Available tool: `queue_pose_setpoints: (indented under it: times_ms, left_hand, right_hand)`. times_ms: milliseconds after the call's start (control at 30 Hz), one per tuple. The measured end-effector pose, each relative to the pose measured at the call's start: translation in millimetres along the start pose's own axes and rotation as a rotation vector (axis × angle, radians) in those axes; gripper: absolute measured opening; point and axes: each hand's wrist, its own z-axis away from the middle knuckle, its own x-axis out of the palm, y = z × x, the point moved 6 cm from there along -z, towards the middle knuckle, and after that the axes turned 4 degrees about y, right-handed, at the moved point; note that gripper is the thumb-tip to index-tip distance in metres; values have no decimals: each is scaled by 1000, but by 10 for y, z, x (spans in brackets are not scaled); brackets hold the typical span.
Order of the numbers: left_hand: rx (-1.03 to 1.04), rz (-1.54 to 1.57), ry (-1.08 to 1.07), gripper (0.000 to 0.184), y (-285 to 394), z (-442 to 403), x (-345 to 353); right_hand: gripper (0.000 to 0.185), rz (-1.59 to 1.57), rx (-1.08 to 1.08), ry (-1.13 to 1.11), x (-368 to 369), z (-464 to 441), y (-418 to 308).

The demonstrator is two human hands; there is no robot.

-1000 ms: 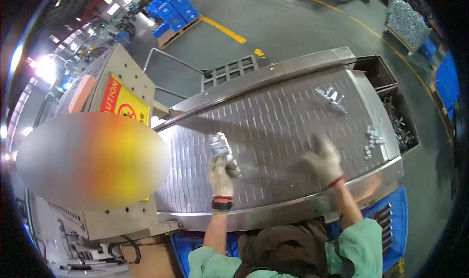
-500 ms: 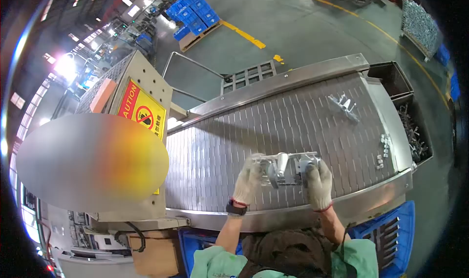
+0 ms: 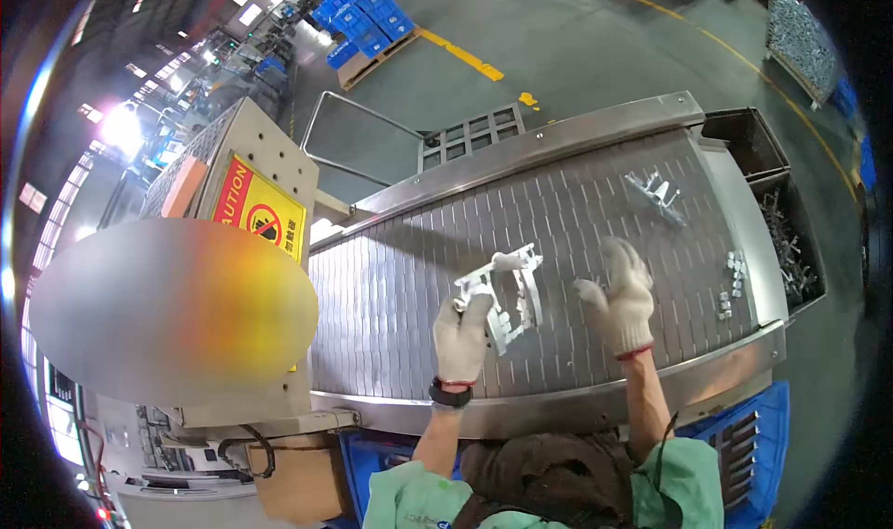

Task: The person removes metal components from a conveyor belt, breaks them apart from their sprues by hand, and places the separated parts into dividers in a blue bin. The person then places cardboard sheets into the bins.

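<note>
A silvery cast metal frame is tilted above the conveyor belt, gripped at its left side by my gloved left hand. My right hand, also in a white knit glove, is apart from the frame, its fingers spread and holding nothing. Beyond my right hand another small branched metal casting lies on the belt. Several small metal bits lie near the belt's right end.
Dark bins with metal scrap stand off the right end. A machine housing with a caution sign rises at left. Blue crates sit below the near rail. A metal cart stands behind the far rail.
My right hand has let go of the metal frame and moved slightly right, opening. The frame, now only in my left hand, has turned and tilted.
</note>
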Motion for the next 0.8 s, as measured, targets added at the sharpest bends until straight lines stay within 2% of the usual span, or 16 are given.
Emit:
queue_pose_setpoints:
  times_ms: [33, 133, 167, 200, 233, 267, 333, 400, 433, 533, 567, 633, 667, 733, 767, 800]
  left_hand:
    - [-15, 9, -9, 41, -10, -43, -30]
    - [-354, 538, -32, 41, -102, -95, 33]
    - [-453, 593, -89, 36, -86, -66, 84]
    - [-323, 441, -46, 36, -97, -126, 76]
    - [-192, 283, -6, 35, -141, -188, 79]
    - [-140, 259, 33, 34, -138, -210, 127]
    - [-37, 206, 113, 32, -134, -249, 224]
    - [206, 118, 201, 28, -386, -256, 267]
    - [133, -85, 125, 21, -492, -271, 280]
    - [306, -330, -23, 36, -615, -402, 226]
    - [147, -489, -44, 40, -708, -384, 180]
    - [-90, -249, -234, 38, -394, -250, 178]
    - [-217, -131, -328, 39, -359, -144, 182]
    - [-289, 236, -369, 43, -1101, 26, 375]
    - [-336, 241, -363, 44, -942, -4, 404]
    - [-384, 245, -359, 46, -792, -4, 385]
  right_hand:
    - [70, 0, 42, -54, 100, 116, 97]
    - [65, -959, 833, -702, 547, 611, 51]
    - [57, -977, 935, -842, 668, 839, -46]
    - [45, -1150, 885, -887, 759, 982, -277]
    - [40, -1140, 953, -704, 623, 848, -494]
    - [36, -1124, 1020, -517, 444, 715, -681]
    - [27, -737, 735, -618, 400, 564, -818]
    - [23, -745, 429, -307, 557, 521, -856]
    - [22, -755, 469, -352, 615, 559, -800]
    - [18, -673, 479, -438, 534, 468, -777]
    - [17, -677, 470, -447, 511, 478, -758]
    - [17, -657, 515, -502, 542, 557, -707]
    - [16, -867, 710, -554, 612, 662, -696]
    - [16, -1290, 1095, -642, 745, 848, -773]
    - [18, -1495, 1265, -676, 720, 828, -872]
    - [20, -1410, 1179, -695, 745, 799, -891]
